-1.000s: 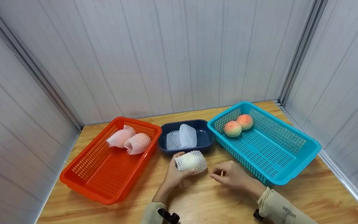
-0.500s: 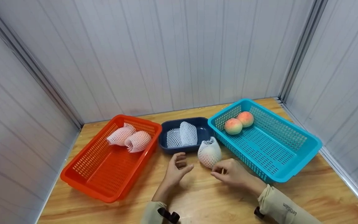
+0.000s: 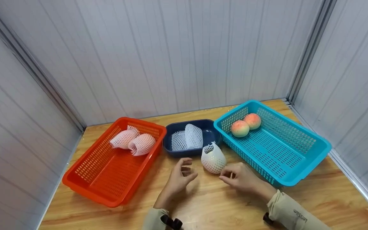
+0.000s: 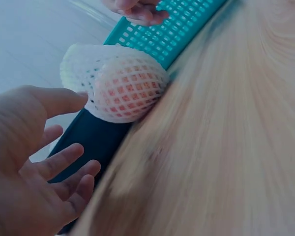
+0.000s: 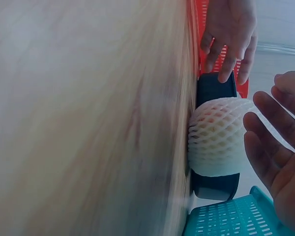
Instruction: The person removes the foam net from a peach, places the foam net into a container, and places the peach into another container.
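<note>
A peach in a white foam net (image 3: 213, 161) stands on the table with the net's loose end upward. Left of it hovers my left hand (image 3: 178, 177), fingers relaxed and apart, holding nothing. My right hand (image 3: 242, 177) is close to its right side with loosely bent fingers; the right wrist view shows a gap between these fingers and the netted peach (image 5: 219, 137). Two netted peaches (image 3: 143, 144) lie in the orange basket (image 3: 113, 179). Two bare peaches (image 3: 240, 128) lie in the turquoise basket (image 3: 286, 153).
Behind the netted peach is a navy tray (image 3: 210, 135) with white foam nets (image 3: 193, 136) in it. The baskets flank this tray on the wooden table (image 3: 216, 207). Pale panel walls (image 3: 177, 57) enclose the back and sides.
My left hand held the netted peach and then let it go. The peach came to stand on the table near my right hand, and its net's loose end has tipped slightly left.
</note>
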{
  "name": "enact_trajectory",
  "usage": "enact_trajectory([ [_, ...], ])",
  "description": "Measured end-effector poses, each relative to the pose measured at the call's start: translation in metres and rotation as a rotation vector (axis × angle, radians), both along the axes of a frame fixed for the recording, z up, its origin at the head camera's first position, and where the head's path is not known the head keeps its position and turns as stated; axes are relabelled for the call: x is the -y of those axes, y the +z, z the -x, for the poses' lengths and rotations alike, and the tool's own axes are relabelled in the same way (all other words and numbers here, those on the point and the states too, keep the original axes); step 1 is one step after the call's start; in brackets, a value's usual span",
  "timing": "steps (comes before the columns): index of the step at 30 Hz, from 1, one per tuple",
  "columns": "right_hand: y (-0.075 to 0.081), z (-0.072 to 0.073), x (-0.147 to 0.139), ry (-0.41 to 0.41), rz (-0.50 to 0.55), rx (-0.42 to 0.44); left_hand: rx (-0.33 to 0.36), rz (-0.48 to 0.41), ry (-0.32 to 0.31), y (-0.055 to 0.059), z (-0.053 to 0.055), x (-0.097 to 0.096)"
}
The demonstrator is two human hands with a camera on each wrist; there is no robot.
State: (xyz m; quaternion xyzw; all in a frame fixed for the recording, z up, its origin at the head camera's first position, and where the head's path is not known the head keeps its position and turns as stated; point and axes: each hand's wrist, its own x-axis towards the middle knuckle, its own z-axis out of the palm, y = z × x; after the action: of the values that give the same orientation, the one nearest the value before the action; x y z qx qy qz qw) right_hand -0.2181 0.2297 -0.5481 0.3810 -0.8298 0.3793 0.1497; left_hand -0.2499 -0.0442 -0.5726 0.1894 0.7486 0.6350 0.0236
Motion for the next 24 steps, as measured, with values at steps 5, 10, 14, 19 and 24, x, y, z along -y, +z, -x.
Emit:
enact_trajectory([
  [5, -0.001, -0.003, -0.002, -0.015, -0.014, 0.033, -0.495, 0.460, 0.029, 0.018, 0.000, -0.002],
  [10, 0.000, -0.004, -0.003, -0.027, -0.019, 0.012, -0.978, 0.861, -0.033, 0.058, 0.007, -0.021],
  [14, 0.002, -0.005, -0.005, -0.044, -0.026, 0.024, -1.055, 1.000, -0.178, 0.083, 0.019, -0.042],
  [19, 0.002, -0.007, -0.005, -0.059, -0.046, 0.076, -1.039, 1.096, -0.322, 0.091, 0.037, -0.060],
  [24, -0.003, -0.009, -0.003, -0.034, -0.030, 0.056, -1.065, 1.125, -0.377, 0.079, 0.045, -0.064],
])
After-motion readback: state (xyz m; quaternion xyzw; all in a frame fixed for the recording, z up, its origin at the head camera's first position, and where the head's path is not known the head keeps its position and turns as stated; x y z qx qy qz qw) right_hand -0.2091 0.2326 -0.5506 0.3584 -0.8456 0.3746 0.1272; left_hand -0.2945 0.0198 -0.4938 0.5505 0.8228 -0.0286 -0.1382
